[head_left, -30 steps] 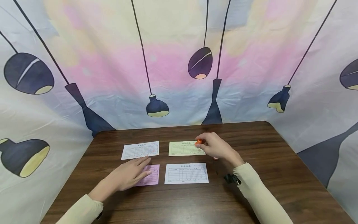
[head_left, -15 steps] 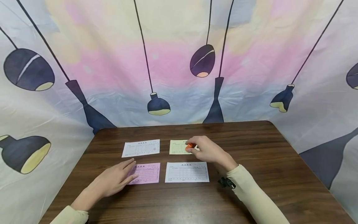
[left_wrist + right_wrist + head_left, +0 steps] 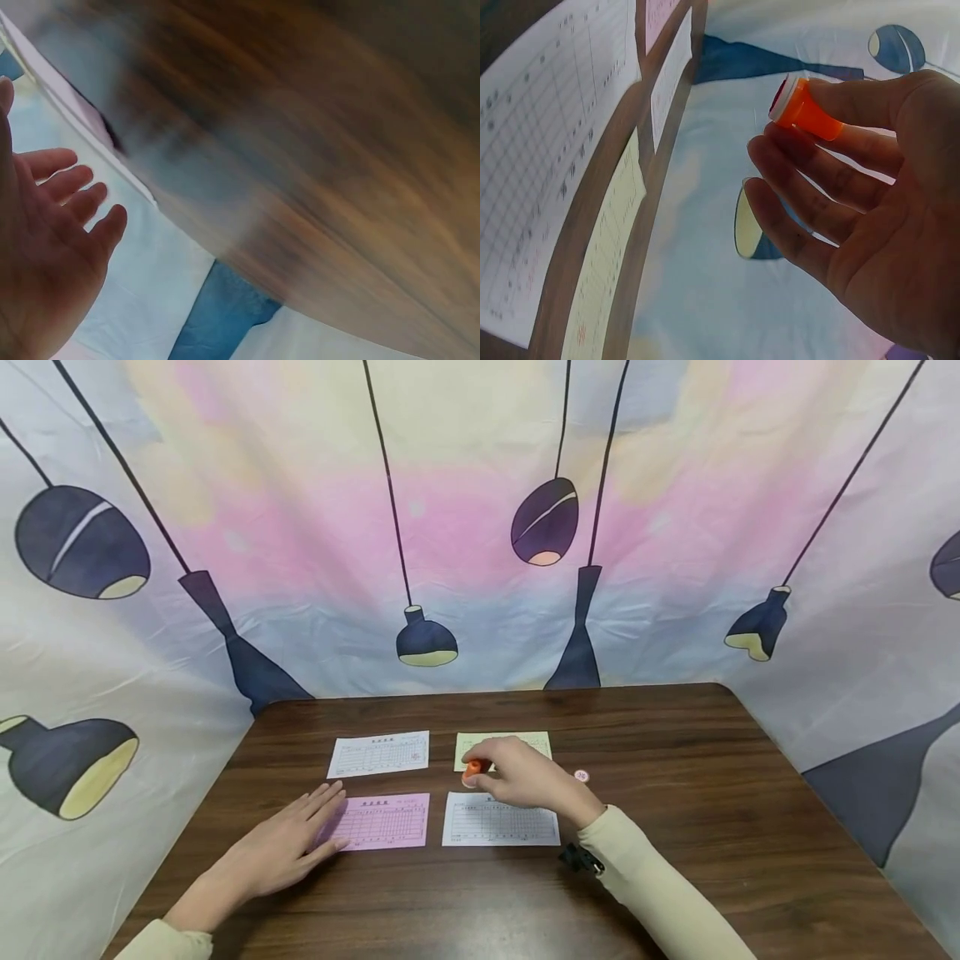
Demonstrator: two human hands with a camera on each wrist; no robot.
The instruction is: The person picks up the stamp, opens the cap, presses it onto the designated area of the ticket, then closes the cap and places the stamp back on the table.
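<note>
My right hand [image 3: 517, 770] pinches a small orange stamp [image 3: 472, 770] between thumb and index finger. In the right wrist view the stamp [image 3: 810, 111] is tilted, its white rim and red face turned toward the slips. The hand is over the gap between a yellow slip [image 3: 531, 742] and a white slip [image 3: 501, 827], covering part of both. My left hand [image 3: 279, 835] has its fingers spread at the left edge of a pink slip [image 3: 390, 822]; whether it touches the paper I cannot tell. In the left wrist view its fingers [image 3: 67, 184] hold nothing.
Another white slip [image 3: 380, 755] with a small red mark lies at the back left of the brown wooden table [image 3: 645, 727]. A small round white piece with a red mark [image 3: 582, 775] lies right of the yellow slip. A patterned cloth [image 3: 480, 543] hangs behind.
My right hand has carried the stamp left and nearer, away from the yellow slip's right side, uncovering the round piece. My left hand has slid left, baring more of the pink slip.
</note>
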